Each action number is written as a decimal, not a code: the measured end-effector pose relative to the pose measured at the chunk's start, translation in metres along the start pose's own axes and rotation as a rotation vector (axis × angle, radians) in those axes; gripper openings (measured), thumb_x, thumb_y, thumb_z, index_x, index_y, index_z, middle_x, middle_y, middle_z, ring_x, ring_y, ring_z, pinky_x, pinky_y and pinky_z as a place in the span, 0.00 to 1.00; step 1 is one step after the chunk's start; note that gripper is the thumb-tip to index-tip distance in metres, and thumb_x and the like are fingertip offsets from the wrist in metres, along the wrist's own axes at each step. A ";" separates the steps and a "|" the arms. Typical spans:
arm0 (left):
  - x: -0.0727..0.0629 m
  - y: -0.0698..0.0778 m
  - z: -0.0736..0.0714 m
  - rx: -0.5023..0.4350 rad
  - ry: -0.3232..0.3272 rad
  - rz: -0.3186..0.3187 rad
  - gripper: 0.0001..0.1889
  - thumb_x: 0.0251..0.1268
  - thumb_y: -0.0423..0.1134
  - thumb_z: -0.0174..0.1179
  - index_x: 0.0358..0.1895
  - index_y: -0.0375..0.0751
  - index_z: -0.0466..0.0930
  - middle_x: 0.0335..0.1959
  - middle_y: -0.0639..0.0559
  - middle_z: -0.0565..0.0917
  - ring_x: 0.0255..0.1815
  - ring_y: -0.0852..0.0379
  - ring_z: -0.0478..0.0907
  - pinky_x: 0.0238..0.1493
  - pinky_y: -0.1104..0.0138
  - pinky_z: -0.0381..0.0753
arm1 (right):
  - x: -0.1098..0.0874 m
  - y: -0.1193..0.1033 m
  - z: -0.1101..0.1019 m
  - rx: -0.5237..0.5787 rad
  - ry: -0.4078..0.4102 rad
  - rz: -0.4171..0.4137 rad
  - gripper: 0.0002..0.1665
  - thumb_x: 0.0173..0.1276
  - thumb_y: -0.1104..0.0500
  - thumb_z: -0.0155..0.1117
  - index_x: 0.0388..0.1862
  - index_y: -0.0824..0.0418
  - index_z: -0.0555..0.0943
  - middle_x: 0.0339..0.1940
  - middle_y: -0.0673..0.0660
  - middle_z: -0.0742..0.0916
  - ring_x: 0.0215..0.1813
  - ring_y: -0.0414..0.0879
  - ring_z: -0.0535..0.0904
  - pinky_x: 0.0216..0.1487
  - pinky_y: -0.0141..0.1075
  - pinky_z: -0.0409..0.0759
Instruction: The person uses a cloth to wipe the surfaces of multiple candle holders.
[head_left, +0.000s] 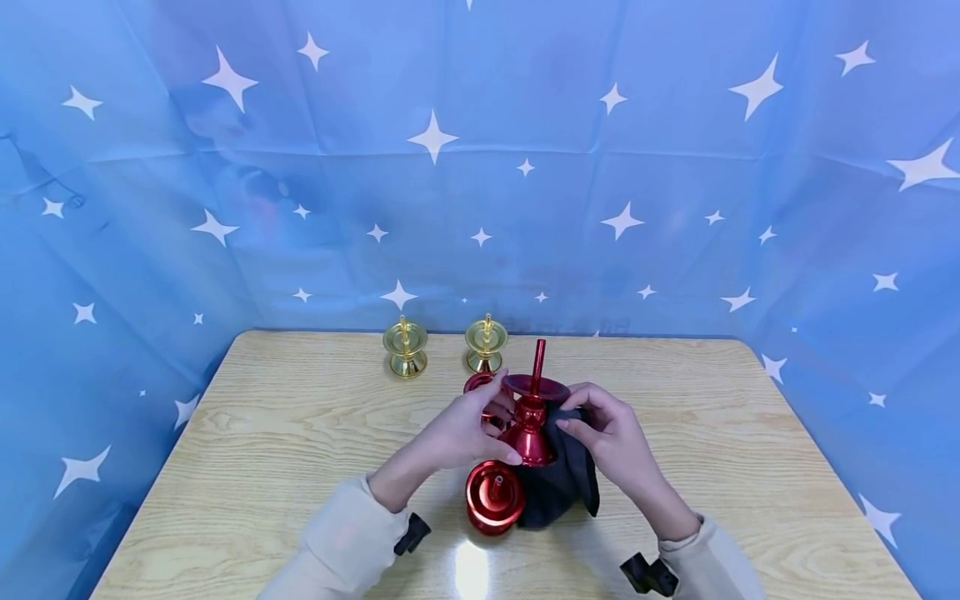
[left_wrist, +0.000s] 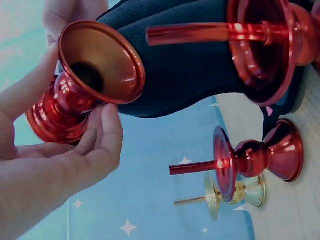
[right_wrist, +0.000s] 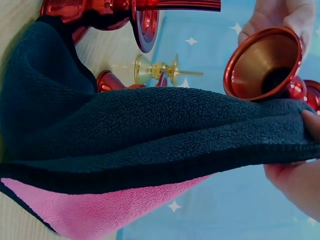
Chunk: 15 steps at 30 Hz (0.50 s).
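Note:
My left hand (head_left: 461,429) grips a shiny red metal candlestick (head_left: 531,442) from its left side, holding it above the table with its long stem pointing up in the head view. The left wrist view looks into its hollow, flared base (left_wrist: 112,55). In my right hand (head_left: 615,433) a dark grey cloth (head_left: 558,492) is pinched between thumb and fingers, right beside the candlestick. The cloth hangs down toward the table, and its pink underside (right_wrist: 95,210) shows in the right wrist view.
A second red candlestick (head_left: 495,498) stands on the wooden table (head_left: 300,450) nearer the front. Another red one (left_wrist: 252,160) is partly hidden behind my left hand in the head view. Two gold candlesticks, a left one (head_left: 407,354) and a right one (head_left: 486,343), stand at the back edge.

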<state>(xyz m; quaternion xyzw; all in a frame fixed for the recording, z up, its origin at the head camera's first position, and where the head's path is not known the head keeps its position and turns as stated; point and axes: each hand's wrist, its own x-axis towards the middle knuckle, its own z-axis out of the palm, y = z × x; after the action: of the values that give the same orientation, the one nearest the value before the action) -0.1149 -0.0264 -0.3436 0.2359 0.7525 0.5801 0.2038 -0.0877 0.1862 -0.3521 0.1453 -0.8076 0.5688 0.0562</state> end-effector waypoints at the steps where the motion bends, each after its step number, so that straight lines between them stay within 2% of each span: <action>1: 0.000 0.000 -0.001 0.011 -0.001 -0.004 0.48 0.48 0.30 0.68 0.70 0.32 0.45 0.44 0.47 0.75 0.47 0.53 0.73 0.46 0.66 0.77 | 0.000 0.000 0.000 -0.002 0.000 0.003 0.08 0.57 0.76 0.59 0.32 0.66 0.76 0.43 0.60 0.80 0.43 0.41 0.77 0.39 0.30 0.78; 5: 0.003 0.000 -0.006 -0.029 0.008 -0.034 0.33 0.62 0.40 0.58 0.67 0.30 0.56 0.41 0.46 0.78 0.42 0.53 0.77 0.44 0.66 0.78 | 0.000 0.001 0.000 0.015 -0.003 -0.001 0.08 0.56 0.76 0.59 0.31 0.66 0.76 0.42 0.60 0.80 0.44 0.42 0.78 0.40 0.30 0.78; 8: 0.006 0.001 -0.007 -0.126 0.052 -0.062 0.23 0.70 0.41 0.47 0.60 0.25 0.65 0.38 0.41 0.78 0.39 0.51 0.79 0.44 0.65 0.79 | 0.001 0.001 0.001 0.024 -0.006 -0.014 0.09 0.56 0.77 0.60 0.31 0.67 0.75 0.42 0.61 0.80 0.43 0.41 0.78 0.40 0.29 0.78; 12: 0.009 0.004 -0.006 -0.297 0.134 -0.108 0.18 0.72 0.35 0.43 0.52 0.21 0.70 0.37 0.37 0.79 0.34 0.54 0.80 0.43 0.65 0.80 | 0.001 0.002 0.002 0.027 -0.011 -0.037 0.10 0.55 0.78 0.60 0.30 0.66 0.75 0.41 0.61 0.80 0.43 0.41 0.78 0.40 0.30 0.78; 15: 0.011 0.007 -0.005 -0.441 0.191 -0.139 0.16 0.70 0.30 0.44 0.53 0.19 0.69 0.40 0.36 0.78 0.31 0.58 0.79 0.43 0.65 0.80 | 0.002 0.001 0.003 0.028 -0.018 -0.048 0.10 0.55 0.78 0.60 0.30 0.65 0.75 0.41 0.60 0.81 0.43 0.42 0.78 0.40 0.30 0.79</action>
<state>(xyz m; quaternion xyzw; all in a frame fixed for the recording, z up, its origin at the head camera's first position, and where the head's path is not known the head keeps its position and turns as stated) -0.1261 -0.0224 -0.3363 0.0774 0.6382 0.7344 0.2177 -0.0896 0.1832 -0.3538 0.1704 -0.7962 0.5774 0.0604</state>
